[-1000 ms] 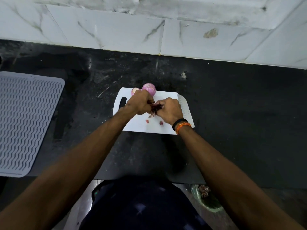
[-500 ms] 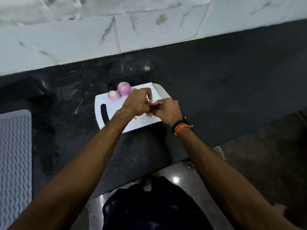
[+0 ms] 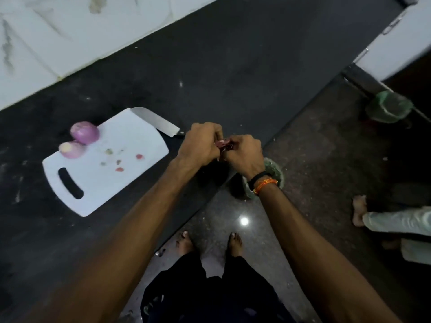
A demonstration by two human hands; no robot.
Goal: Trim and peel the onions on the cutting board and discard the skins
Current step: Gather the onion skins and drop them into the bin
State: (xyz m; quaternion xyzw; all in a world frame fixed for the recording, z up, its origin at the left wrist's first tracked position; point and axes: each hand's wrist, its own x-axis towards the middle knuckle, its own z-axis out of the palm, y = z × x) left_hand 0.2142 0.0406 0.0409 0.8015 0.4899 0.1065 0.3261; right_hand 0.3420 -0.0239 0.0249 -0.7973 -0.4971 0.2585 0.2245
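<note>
a wad of dark red onion skins (image 3: 225,145) is being gripped between the left hand (image 3: 202,142) and right hand (image 3: 245,154), past the counter edge; the green-lined bin (image 3: 272,170) is lying at five o'clock, nearer the right hand.

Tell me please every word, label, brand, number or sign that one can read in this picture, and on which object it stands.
None: no readable text shows anywhere.
The cutting board, the knife blade, the onions and the wall tiles look plain.
The wristbands are too blurred to show any print.
</note>
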